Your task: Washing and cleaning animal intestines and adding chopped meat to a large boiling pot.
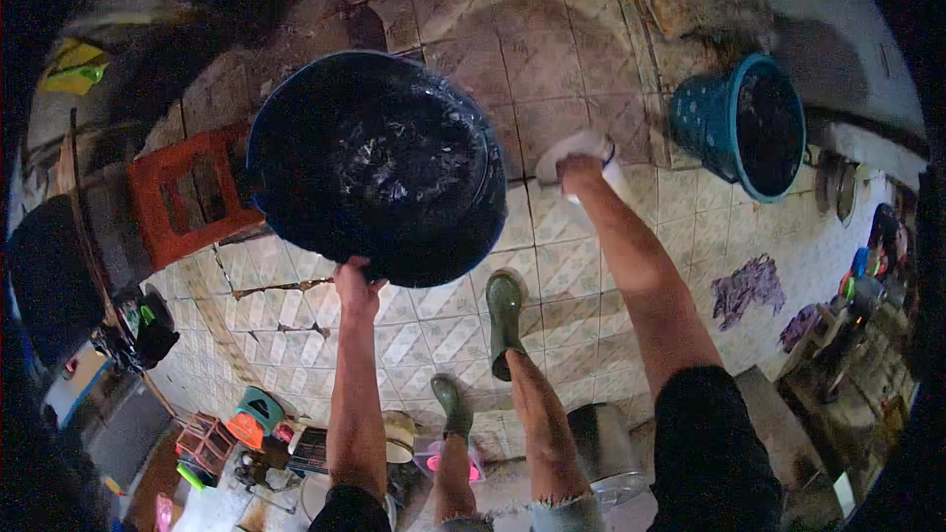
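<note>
A large dark round tub with a bluish rim, water glinting inside it, takes up the middle left of the head view. My left hand grips its near rim, thumb and fingers round the edge. Off to the tub's right, my right hand is closed on a small white container, blurred and partly hidden by the hand. What the container holds cannot be made out. Both arms reach out over a tiled floor.
A red plastic crate stands left of the tub. At the right is a teal bucket with dark contents. A purple cloth lies on the tiles. Green boots are on the wearer's feet, with a metal pot behind.
</note>
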